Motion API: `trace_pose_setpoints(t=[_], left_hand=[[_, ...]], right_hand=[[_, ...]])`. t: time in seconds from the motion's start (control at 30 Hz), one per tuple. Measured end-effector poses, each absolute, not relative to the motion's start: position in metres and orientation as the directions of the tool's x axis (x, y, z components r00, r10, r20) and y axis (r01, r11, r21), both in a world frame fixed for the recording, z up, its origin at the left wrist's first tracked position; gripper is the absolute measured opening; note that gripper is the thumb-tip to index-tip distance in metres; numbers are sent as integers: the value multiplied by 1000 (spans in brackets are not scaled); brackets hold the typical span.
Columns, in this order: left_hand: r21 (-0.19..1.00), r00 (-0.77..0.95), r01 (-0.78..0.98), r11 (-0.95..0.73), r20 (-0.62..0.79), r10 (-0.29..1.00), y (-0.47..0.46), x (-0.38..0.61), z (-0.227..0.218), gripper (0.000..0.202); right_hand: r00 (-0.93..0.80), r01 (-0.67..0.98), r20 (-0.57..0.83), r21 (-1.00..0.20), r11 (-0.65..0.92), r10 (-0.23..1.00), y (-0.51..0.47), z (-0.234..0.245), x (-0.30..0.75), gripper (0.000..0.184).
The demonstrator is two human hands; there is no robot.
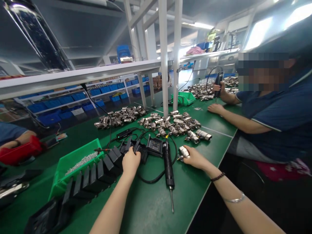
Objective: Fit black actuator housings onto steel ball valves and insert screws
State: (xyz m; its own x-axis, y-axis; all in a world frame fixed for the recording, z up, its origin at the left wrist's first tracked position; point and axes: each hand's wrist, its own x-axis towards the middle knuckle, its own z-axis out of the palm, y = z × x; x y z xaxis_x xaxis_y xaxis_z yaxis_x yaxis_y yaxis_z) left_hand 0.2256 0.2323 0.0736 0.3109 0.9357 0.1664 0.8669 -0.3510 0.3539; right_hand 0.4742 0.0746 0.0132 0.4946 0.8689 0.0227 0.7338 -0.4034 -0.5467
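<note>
Two bare hands at a green workbench (153, 204), either side of a black electric screwdriver (168, 162); the right one grips a metal fitting
The screwdriver lies with its bit toward the wearer. Just right of it, the right hand (192, 156) is closed around the shiny metal fitting (183, 151), held at the fingertips, its end showing past them. Left of the screwdriver, the left hand (131, 161) touches a black plastic housing (137, 145); I cannot tell whether it is gripped. An open housing (155, 145) sits just left of the screwdriver's upper end, and loose fittings (173, 128) spread beyond it. Farther left, a row of black housings (93, 177) lines a green bin (75, 156) of small screws (84, 161). Any marking on the screwdriver is too small to read
</note>
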Motion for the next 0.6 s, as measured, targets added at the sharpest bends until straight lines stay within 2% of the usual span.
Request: trace_pose_setpoints(t=[0.13,0.23,0.33,0.43,0.53,0.6], left_hand=[[452,320,809,-376,198,926,235,205,80,33],[546,337,733,-405,226,914,230,176,77,26],[646,376,617,-449,258,890,212,134,62,24],[692,378,518,-503,342,860,184,87,40,22],[691,331,501,-521,403,853,158,46,19,21],[681,304,515,-520,422,854,144,23,10,22]], right_hand=[[426,750,2,-560,-352,905,62,16,475,45],[427,798,78,-501,-335,901,58,18,480,43],[229,892,184,-432,-131,956,57,17,483,59],[-15,915,204,-392,95,979,54,10,488,67],[-234,912,312,-258,319,921,52,4,496,60],[-310,892,355,-212,399,882,52,6,497,49]])
